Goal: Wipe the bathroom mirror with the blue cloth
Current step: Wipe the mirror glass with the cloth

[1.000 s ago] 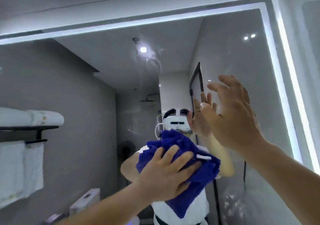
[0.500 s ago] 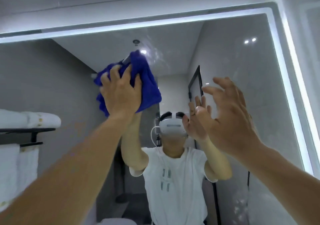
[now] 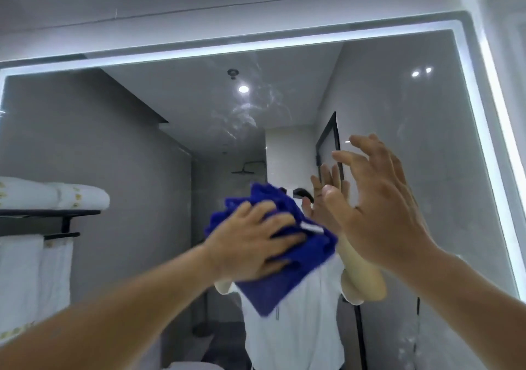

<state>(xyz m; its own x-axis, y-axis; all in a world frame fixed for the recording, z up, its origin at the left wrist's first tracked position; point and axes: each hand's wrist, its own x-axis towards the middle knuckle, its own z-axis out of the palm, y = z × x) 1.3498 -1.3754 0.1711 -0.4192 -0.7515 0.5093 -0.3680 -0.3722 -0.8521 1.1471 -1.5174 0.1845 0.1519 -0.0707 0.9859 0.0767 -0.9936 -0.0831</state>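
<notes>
The large bathroom mirror (image 3: 412,141) with a lit white border fills the view. My left hand (image 3: 250,241) presses the bunched blue cloth (image 3: 284,278) flat against the glass at the middle, fingers spread over it. A white tag shows on the cloth. My right hand (image 3: 378,207) is raised to the right of the cloth, fingers spread and slightly bent, close to the glass and holding nothing. Whether it touches the mirror I cannot tell. Smears show on the glass above the cloth.
The mirror reflects a person in a white shirt, a black towel rack (image 3: 51,216) with rolled and hanging white towels at the left, a shower head and a black-framed door. A grey wall runs above the mirror's lit top edge (image 3: 256,46).
My left hand swept the cloth from mid-mirror up to the upper left, then back down to the middle. My right hand stayed raised at the right.
</notes>
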